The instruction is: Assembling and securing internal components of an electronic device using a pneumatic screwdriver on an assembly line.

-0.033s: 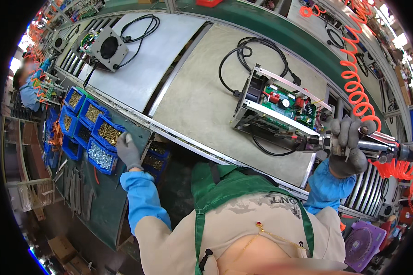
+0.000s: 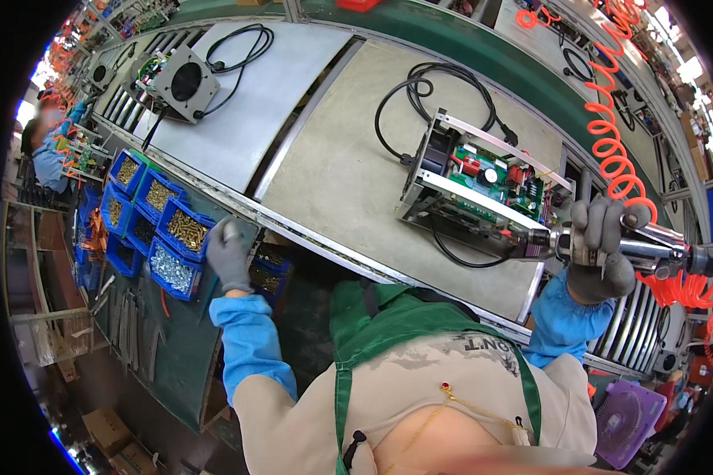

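Observation:
My right hand [image 2: 598,249], in a grey glove, is wrapped round a silver pneumatic screwdriver [image 2: 650,252]. The tool lies almost level, its dark front end beside the near right corner of an open electronic unit [image 2: 483,178] with a green circuit board and metal rails. My left hand [image 2: 228,257], also gloved, hovers beside the blue bin of brass screws [image 2: 187,229]. Its fingers are curled together; whatever they may hold is hidden. Just below that bin, another blue bin holds silvery fasteners [image 2: 170,269].
Further blue bins [image 2: 125,172] stand on the green side table [image 2: 190,348], near some metal strips [image 2: 131,324]. A second unit [image 2: 184,83] rests on the far-left board. Black cables [image 2: 451,71] loop behind the nearer unit. An orange coiled hose [image 2: 610,150] hangs at right.
My left hand has shifted slightly right and up, away from the brass screw bin's edge. The right hand and the screwdriver have hardly moved.

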A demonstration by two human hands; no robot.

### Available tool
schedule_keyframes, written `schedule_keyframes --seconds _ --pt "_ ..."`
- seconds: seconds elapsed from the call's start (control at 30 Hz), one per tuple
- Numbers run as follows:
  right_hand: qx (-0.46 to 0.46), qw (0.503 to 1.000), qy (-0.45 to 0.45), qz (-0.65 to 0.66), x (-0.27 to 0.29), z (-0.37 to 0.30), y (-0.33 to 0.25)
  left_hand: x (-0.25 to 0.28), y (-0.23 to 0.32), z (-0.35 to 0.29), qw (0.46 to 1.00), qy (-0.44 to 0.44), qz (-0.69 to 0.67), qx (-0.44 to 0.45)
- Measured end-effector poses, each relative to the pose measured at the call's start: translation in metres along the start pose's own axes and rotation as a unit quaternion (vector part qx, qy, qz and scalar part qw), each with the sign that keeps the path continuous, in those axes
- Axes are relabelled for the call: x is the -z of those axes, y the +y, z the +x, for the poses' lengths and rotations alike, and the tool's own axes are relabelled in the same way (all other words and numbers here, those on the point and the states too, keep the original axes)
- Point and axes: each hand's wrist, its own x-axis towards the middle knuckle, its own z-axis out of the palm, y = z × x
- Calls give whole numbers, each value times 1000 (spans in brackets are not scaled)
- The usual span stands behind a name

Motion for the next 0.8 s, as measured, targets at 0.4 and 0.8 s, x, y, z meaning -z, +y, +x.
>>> schedule_keyframes --seconds 0.4,0.8 --pt "11 992 13 123 -21 6 4 -100 206 -128 752 -455 -467 96" --pt "14 989 56 135 -19 -1 1 -101 212 -134 769 -451 -445 88"
